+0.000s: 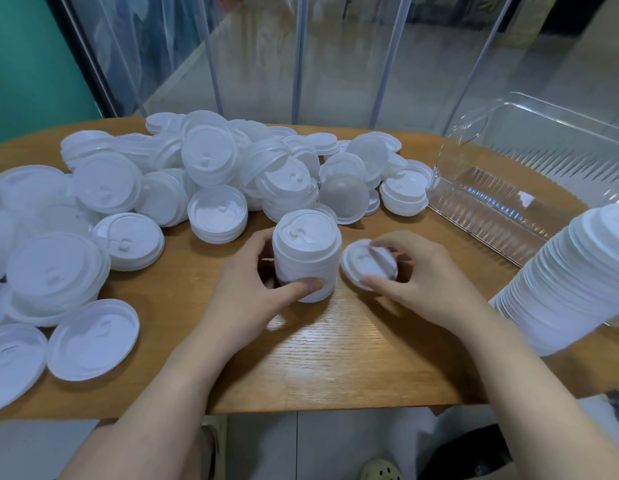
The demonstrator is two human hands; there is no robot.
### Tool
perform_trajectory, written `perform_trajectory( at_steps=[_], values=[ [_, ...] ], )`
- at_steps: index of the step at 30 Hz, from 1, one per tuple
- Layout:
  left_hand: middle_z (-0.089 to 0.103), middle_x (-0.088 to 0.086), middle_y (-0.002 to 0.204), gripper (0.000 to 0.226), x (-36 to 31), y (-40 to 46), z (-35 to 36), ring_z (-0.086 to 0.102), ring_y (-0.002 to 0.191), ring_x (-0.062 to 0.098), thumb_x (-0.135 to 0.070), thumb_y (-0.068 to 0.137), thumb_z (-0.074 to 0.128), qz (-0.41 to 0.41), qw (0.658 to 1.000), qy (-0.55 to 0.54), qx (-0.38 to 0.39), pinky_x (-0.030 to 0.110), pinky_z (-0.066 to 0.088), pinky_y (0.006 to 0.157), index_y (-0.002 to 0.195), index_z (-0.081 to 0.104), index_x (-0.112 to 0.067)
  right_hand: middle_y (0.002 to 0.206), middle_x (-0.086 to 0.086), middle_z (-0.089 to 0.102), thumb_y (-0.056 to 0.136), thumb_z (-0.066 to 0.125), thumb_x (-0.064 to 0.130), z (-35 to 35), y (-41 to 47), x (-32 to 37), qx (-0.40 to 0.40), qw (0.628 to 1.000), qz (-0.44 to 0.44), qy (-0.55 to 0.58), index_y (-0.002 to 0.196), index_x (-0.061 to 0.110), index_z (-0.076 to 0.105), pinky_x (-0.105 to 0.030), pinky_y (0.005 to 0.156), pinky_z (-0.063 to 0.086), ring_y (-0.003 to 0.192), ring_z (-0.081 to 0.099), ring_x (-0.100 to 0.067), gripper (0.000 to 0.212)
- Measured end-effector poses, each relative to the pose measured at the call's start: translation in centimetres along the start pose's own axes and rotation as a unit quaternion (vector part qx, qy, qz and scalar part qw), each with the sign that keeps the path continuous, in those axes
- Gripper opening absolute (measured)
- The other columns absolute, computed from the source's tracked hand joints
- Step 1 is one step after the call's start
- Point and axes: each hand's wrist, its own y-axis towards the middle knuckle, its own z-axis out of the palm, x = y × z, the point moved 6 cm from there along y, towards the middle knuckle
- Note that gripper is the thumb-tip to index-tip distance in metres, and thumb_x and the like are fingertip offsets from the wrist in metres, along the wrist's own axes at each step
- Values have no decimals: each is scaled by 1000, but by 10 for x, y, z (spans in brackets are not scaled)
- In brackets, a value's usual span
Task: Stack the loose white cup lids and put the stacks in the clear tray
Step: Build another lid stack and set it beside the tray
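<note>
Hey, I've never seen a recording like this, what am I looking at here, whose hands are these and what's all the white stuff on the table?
There is no machine here. One wide-angle camera worn on a person's head looks forward and down, so the two bare arms are the wearer's own. On the wooden table lies a big heap of loose white cup lids. The left hand grips a short stack of lids standing upright on the table. The right hand pinches a single lid, tilted, just beside that stack. At the right, a clear tray sits partly over the table's edge, and a long finished stack lies on its side at its near end.
</note>
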Motion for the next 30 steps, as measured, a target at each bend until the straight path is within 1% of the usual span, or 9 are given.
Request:
perform_trajectory(
  at_steps=[1, 2, 4, 6, 10, 14, 21, 26, 30],
  values=[
    [65, -35, 115, 71, 0, 0, 0, 61, 105, -13, -28, 71, 94, 0, 1000, 0, 2, 25, 57, 70, 132, 59, -37, 118, 13, 66, 77, 83, 45, -7, 2, 1, -41, 999, -1, 12, 118, 25, 69, -44, 98, 52, 110, 62, -11, 48],
    [65, -35, 115, 71, 0, 0, 0, 61, 105, -14, -27, 71, 95, 1, 1000, -1, 1, 24, 58, 73, 132, 59, -37, 117, 9, 67, 79, 85, 40, -15, 3, 4, -86, 996, 0, 30, 118, 22, 69, -43, 96, 54, 108, 64, -12, 46],
    [67, -31, 114, 72, 0, 0, -1, 60, 106, -13, -26, 71, 95, 4, 1000, -2, 1, 13, 53, 79, 132, 59, -36, 116, 5, 68, 82, 83, 37, -30, 3, 16, -164, 984, -10, 74, 116, 21, 69, -37, 94, 56, 107, 67, -12, 40],
    [68, -29, 115, 71, 0, 0, 0, 61, 106, -11, -26, 71, 95, 5, 1000, 0, 4, 11, 52, 77, 132, 59, -36, 116, 5, 68, 83, 79, 37, -35, 4, 38, -194, 974, -35, 112, 115, 23, 69, -32, 91, 56, 107, 67, -11, 37],
    [70, -24, 114, 70, 2, 0, 1, 64, 104, -8, -25, 70, 95, 3, 1000, -7, 2, 6, 48, 81, 130, 61, -35, 116, 6, 67, 84, 79, 39, -11, 9, 78, -157, 978, -84, 110, 117, 17, 71, -31, 93, 53, 110, 65, -11, 41],
    [71, -20, 116, 71, 1, 1, 0, 65, 106, -4, -28, 70, 95, 4, 1000, -12, 6, 10, 50, 84, 131, 60, -35, 119, 8, 67, 85, 78, 43, 4, 14, 88, -121, 984, -89, 98, 121, 17, 70, -27, 95, 51, 114, 62, -8, 45],
    [72, -21, 114, 71, -2, 0, 1, 66, 103, -4, -28, 71, 95, 3, 1000, -24, 9, 9, 50, 80, 132, 61, -37, 117, 11, 67, 82, 79, 43, 9, 16, 95, -107, 986, -96, 87, 121, 17, 71, -17, 94, 45, 112, 61, -3, 47],
    [72, -19, 117, 71, -1, 1, 2, 69, 106, 1, -30, 71, 95, 1, 1000, -22, 15, 19, 56, 86, 133, 61, -38, 120, 14, 65, 82, 76, 49, 15, 17, 95, -81, 991, -85, 67, 124, 22, 68, -19, 95, 46, 114, 59, -2, 51],
    [73, -20, 117, 70, -1, 1, 2, 69, 106, 1, -27, 72, 95, -3, 1000, -25, 16, 21, 57, 88, 132, 61, -37, 121, 15, 63, 82, 74, 53, 17, 19, 95, -77, 992, -85, 54, 126, 23, 66, -22, 93, 48, 114, 59, -3, 54]
  ],
)
